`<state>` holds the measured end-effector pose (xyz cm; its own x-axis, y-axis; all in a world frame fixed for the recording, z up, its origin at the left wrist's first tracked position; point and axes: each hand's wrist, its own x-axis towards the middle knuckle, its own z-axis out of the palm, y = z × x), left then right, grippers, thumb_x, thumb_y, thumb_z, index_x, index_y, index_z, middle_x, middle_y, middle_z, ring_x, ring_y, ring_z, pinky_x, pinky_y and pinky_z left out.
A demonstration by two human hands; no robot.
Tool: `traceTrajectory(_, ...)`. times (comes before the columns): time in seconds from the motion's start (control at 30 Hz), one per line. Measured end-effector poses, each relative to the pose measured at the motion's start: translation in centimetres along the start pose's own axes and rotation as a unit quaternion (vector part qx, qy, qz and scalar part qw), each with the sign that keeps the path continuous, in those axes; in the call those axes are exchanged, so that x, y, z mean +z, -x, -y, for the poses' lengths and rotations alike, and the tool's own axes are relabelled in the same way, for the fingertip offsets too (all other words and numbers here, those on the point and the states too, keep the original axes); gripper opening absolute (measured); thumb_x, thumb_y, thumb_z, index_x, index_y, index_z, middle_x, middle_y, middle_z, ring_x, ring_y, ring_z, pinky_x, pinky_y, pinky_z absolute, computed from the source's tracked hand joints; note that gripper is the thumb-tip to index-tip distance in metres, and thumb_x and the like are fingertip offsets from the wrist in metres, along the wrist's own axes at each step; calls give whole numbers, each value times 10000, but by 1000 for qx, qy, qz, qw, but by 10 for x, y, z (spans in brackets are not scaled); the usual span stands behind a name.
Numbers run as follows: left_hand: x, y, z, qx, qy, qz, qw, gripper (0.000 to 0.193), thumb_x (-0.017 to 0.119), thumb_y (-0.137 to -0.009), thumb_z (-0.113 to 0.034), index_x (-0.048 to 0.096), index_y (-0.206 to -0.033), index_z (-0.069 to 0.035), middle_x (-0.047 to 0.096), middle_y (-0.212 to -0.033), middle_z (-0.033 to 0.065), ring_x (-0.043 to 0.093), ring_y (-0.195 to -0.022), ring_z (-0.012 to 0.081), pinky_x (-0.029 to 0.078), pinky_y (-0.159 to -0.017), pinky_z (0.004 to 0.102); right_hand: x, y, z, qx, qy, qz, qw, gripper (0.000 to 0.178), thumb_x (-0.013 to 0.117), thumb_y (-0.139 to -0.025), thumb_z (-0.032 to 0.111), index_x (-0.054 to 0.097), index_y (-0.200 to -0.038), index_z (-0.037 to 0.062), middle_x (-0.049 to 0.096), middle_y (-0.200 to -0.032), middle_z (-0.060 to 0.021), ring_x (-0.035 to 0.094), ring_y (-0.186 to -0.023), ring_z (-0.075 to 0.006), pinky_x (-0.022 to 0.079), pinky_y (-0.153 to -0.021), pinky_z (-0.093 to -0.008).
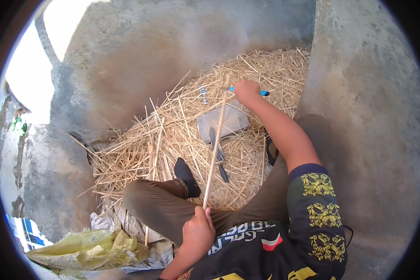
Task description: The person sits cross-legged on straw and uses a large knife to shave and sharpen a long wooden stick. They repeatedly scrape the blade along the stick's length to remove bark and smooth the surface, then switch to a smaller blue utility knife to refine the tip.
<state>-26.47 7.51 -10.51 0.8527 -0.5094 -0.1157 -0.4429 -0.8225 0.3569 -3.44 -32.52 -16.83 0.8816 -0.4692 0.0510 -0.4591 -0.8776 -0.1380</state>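
My left hand [198, 232] is closed round the near end of a long, pale stick [214, 161], low in front of my body. The stick slants up and away, passing over a grey block. Near its far end, my right hand [247, 92] is closed on a blue-handled cutter knife [264, 93]. The cutter's tip is at the stick; whether it bites into it is too small to tell. Below the stick, a knife with a dark handle [224, 173] leans from the grey block [235, 120] onto the straw.
Thin straw-like shavings [266, 70] cover the ground between my legs and the concrete walls [154, 60]. A small silvery-blue object [203, 94] lies on them. My dark-socked foot [185, 173] rests at the left. A yellowish sack [88, 252] lies at lower left.
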Motion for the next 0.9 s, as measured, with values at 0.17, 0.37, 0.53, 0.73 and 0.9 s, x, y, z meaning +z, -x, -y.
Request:
traceTrajectory(0.17,-1,24,22,49,27,20,998,265,505,-1027,-221,452,-864,-19,584,-570,214,590,-498,446,470,-465,526,-12,-14,-36,84,3,-8,996,193,652,-879,124,743,-1040,69,742,-1018,-128,733,-949,-273,588,-741,-403)
traceTrajectory(0.37,-8,23,35,-17,203,17,979,267,470,-1059,-243,470,-906,-24,567,-598,156,588,-513,270,455,-510,388,-23,5,-10,70,-160,20,984,216,635,-878,165,735,-1023,41,722,-1039,-156,716,-985,-311,570,-817,-419)
traceTrajectory(0.53,10,8,39,-78,458,38,885,280,406,-1089,-289,415,-906,-77,447,-669,-3,423,-534,64,362,-461,237,-76,55,60,-86,-136,-19,987,200,590,-865,162,732,-919,32,711,-880,-187,723,-844,-330,577,-729,-440)
traceTrajectory(0.73,-2,-14,27,-35,476,-30,879,306,404,-1089,-276,449,-892,-46,503,-643,8,470,-521,64,394,-488,240,-60,114,101,-369,-107,-195,902,135,590,-822,152,691,-778,75,657,-613,-101,672,-540,-276,537,-499,-400)
traceTrajectory(0.9,-9,-14,23,3,397,-83,914,316,383,-1093,-281,431,-881,-52,471,-601,-4,455,-472,56,379,-441,234,-68,90,97,-330,-80,-223,914,80,620,-818,141,673,-818,81,649,-611,-86,662,-535,-250,512,-464,-366)
